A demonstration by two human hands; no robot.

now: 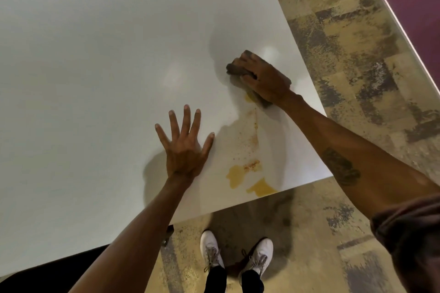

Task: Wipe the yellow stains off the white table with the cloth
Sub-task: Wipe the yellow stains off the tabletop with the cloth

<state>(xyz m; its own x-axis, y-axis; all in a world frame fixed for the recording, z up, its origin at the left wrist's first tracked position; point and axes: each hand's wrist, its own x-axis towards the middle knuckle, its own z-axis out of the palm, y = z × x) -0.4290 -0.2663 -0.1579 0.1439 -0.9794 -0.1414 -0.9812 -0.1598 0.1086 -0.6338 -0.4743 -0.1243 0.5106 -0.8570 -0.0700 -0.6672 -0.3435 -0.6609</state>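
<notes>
Cloth (234, 69), dark brown, folded into a thick pad, sits flat on the white table (95, 54) near its right edge, under the right hand (264, 77). That hand lies palm down on it with fingers curled over the far edge, pinning it rather than pinching. Left hand (184, 150) is spread flat on bare tabletop, fingers fully splayed, holding nothing, likely bracing.

Yellow stains (252, 181): 2 solid blotches near the front edge, a fainter speckled smear running up toward the cloth, and 1 small yellow patch touching the cloth's near edge. So wiping looks only partly done.

Handling, as a judgement: cloth is soft, light and limp, so it will bunch or slide unless pressed from above with a flat palm. Table surface looks glossy and slick, so wet residue may smear instead of lifting.
</notes>
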